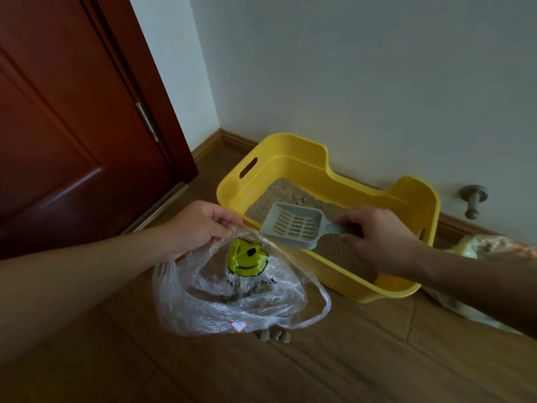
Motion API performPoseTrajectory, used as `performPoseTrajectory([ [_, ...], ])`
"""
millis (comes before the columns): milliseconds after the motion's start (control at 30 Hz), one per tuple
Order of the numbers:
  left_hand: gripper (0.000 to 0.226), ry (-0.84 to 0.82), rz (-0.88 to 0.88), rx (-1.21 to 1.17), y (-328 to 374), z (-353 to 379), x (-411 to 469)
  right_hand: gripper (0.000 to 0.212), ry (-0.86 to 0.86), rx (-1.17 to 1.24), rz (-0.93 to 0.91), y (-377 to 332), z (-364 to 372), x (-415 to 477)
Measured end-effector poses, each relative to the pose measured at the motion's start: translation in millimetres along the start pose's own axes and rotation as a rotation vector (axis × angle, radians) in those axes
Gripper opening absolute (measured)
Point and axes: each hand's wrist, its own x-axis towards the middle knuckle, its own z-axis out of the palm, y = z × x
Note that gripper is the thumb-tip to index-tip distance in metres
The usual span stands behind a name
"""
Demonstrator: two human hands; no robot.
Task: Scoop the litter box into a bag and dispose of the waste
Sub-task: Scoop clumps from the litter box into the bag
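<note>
Left hand (pixel 197 225) pinches the rim of a thin, crinkled clear plastic bag (pixel 232 289) just in front of the yellow litter box (pixel 328 216); clumps lie inside it. Right hand (pixel 380 237), fingers closed on the handle, holds the grey slotted scoop (pixel 293 223) over the box's near wall, above sandy litter (pixel 279 193). Three clumps (pixel 274 335) sit on the wooden floor (pixel 334 367) beside the bag.

A yellow litter box (pixel 377 289) of sandy litter; grey slotted scoop (pixel 293 223) above it; clear bag (pixel 203 309) holding clumps.
</note>
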Motion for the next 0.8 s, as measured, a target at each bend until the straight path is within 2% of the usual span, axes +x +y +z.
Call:
performPoseTrajectory([
  [400,0.030,-0.010,0.018,-0.080,5,9,17,0.031,-0.088,-0.182,0.243,46,-11,16],
  [633,0.027,0.002,0.023,-0.103,2,12,33,0.014,-0.171,-0.301,0.421,75,-2,30],
  [800,0.028,-0.001,0.040,-0.100,2,17,43,0.008,-0.148,-0.306,0.512,90,7,44],
])
